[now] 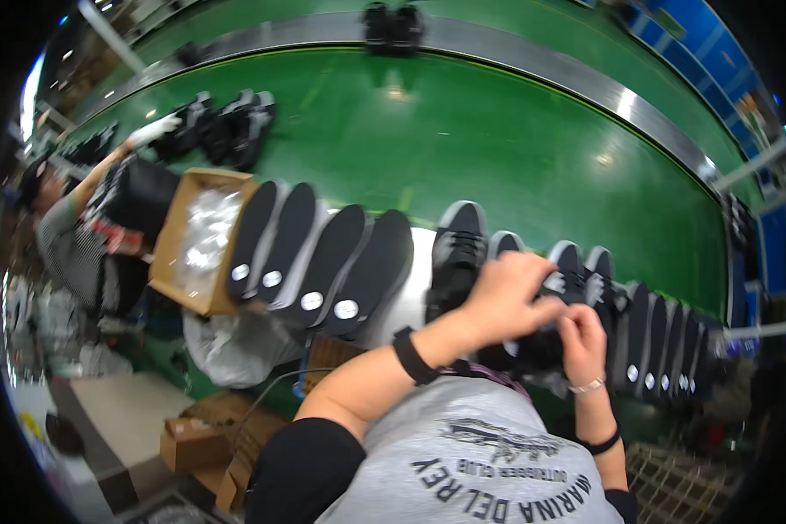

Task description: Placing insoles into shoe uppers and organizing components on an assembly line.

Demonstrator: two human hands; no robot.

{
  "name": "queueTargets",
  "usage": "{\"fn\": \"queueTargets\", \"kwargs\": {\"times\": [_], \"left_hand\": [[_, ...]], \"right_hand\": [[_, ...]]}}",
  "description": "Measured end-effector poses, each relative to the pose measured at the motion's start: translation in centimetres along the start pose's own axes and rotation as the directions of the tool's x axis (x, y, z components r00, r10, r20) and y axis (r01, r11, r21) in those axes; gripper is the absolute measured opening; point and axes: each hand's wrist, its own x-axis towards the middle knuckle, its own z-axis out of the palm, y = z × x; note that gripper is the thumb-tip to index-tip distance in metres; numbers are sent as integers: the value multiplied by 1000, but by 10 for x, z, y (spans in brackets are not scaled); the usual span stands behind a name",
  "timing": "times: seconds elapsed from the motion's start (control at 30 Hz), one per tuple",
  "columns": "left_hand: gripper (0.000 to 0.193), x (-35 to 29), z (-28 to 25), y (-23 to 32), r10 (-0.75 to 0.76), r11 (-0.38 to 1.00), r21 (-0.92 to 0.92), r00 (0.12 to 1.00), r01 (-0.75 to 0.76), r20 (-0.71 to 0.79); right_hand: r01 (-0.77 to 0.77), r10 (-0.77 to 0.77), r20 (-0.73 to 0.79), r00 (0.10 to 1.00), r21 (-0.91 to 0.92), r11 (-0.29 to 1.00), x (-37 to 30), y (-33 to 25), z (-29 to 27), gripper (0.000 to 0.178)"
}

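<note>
My left hand (513, 293) reaches across a row of black sneakers, thumb and fingers apart, with nothing visible between them. Close beside it, my right hand (582, 336) is closed in a pinch; whatever it may hold is hidden. Beneath both hands sits a dark shoe, mostly covered and blurred. A black sneaker (458, 253) with a grey toe edge stands left of my hands. Just beyond my fingers are two more sneakers, a nearer one (566, 266) and one to its right (599, 275).
Black insoles (336, 262) with white round marks lie to the left, beside a cardboard box (202, 240) of clear plastic. More insoles (664, 341) stand at the right. A green work surface (393, 131) stretches ahead to a metal-edged strip (533, 52). A gloved co-worker (69, 227) handles shoes at the left.
</note>
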Motion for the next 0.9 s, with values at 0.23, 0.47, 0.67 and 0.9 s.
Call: {"fn": "queueTargets", "kwargs": {"times": [0.23,0.47,0.67,0.9], "left_hand": [[14,-39,-40,22,-193,975,-1,853,221,485],[23,-90,-254,-76,-327,567,550,780,613,-534],[47,-125,-313,-112,29,88,753,754,652,-657],[53,-31,-52,14,-286,955,143,930,259,231]], "right_hand": [[175,-159,275,948,-33,984,-14,-23,11,6],[306,-255,225,940,-238,922,8,-9,-26,14],[-46,-172,-329,929,-561,827,3,37,-127,11],[-622,278,-557,783,-689,372,-41,155,-250,50]]}}
